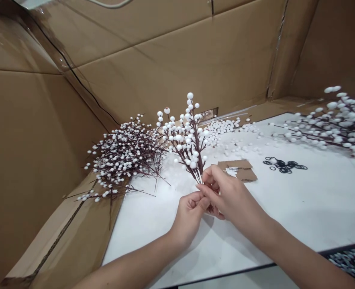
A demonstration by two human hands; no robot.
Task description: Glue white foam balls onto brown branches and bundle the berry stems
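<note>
A bunch of artificial berry stems (192,140), with white balls on dark brown twigs, stands upright between my hands above the white table. My left hand (191,214) is closed around the lower ends of the stems. Just above it, my right hand (225,190) pinches the same stems, thumb and forefinger together. The fingers hide the stems' lower part, and I cannot make out whether anything small is held there too.
A heap of berry stems (123,156) lies at left, with another bunch (340,124) at right. Loose white balls (222,128) lie at the back. Black rings (282,164) and a torn cardboard piece (240,169) rest on the white table (300,212). Cardboard walls (165,52) enclose it.
</note>
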